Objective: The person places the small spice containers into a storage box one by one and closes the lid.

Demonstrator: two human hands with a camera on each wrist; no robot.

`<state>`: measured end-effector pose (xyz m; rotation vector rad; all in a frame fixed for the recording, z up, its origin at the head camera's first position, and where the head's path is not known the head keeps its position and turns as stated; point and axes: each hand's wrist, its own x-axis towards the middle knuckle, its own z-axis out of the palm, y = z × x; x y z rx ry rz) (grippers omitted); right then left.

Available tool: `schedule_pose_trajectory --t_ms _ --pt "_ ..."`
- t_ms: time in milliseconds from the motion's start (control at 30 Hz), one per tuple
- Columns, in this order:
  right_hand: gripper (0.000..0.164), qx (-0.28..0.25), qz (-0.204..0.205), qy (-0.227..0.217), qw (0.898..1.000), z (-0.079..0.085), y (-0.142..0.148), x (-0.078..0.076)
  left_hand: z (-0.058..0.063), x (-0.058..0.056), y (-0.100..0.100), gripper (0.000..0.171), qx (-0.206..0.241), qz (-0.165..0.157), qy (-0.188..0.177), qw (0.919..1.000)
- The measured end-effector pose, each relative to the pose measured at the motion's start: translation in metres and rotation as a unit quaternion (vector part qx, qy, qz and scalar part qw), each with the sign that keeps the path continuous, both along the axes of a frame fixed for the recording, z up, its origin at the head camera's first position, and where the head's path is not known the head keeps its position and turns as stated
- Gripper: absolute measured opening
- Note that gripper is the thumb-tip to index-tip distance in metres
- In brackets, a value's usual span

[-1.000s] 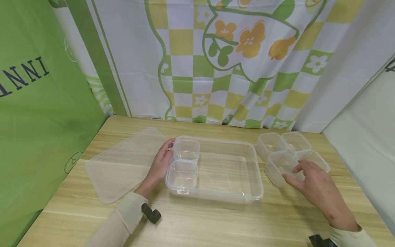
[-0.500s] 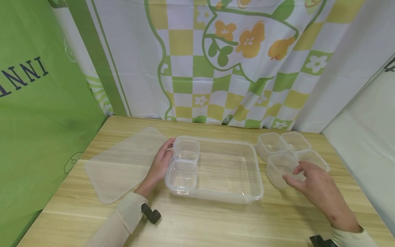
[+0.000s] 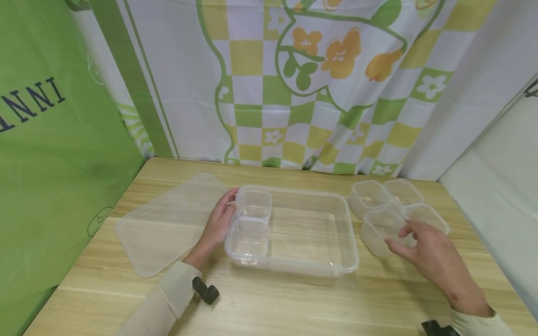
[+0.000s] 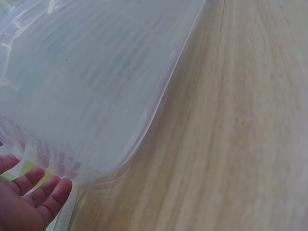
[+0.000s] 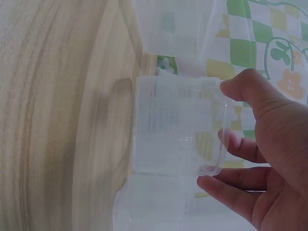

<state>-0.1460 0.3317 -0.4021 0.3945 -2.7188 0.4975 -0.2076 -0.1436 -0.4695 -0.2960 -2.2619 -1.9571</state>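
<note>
A large clear plastic food container [image 3: 290, 267] sits mid-table, with two small square clear boxes inside along its left end, a far one [image 3: 254, 200] and a near one [image 3: 248, 238]. My left hand [image 3: 219, 218] rests its extended fingers against the container's left wall; the left wrist view has the fingertips [image 4: 61, 190] at the container wall [image 4: 96, 86]. On the right, my right hand [image 3: 435, 256] holds a small square clear box [image 3: 376, 233] by its rim. In the right wrist view the thumb [image 5: 240, 86] is at one side of this box [image 5: 168, 125], fingers opposite.
More small clear boxes stand close beside the held one: one behind it [image 3: 365, 198], one at the back right [image 3: 403, 191] and one under the hand's far side [image 3: 428, 215]. Flat translucent lids [image 3: 164, 233] lie left. A patterned curtain [image 3: 294, 116] hangs behind the table.
Hardly anything differs. The box in my right hand shifts very slightly; the left hand and large container stay in place.
</note>
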Motion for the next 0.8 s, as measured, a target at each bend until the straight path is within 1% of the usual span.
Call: schedule_pose_trajectory --t_ms 167,433,633,800 --pt "0.029 -0.007 -0.003 0.012 1.000 0.004 0.000 0.001 0.000 0.000 0.000 0.046 0.002 0.003 -0.001 1.0000" --pt "0.030 -0.013 0.011 0.068 0.998 0.013 -0.001 -0.001 -0.001 0.001 0.000 0.045 0.000 0.000 0.001 1.0000" --pt "0.031 -0.013 0.011 0.074 0.997 0.022 -0.004 0.000 0.000 0.001 -0.001 0.045 0.000 0.000 -0.002 1.0000" --pt "0.032 -0.011 0.014 0.082 0.997 0.027 -0.008 0.002 0.000 0.000 0.000 0.045 0.006 -0.002 -0.003 1.0000"
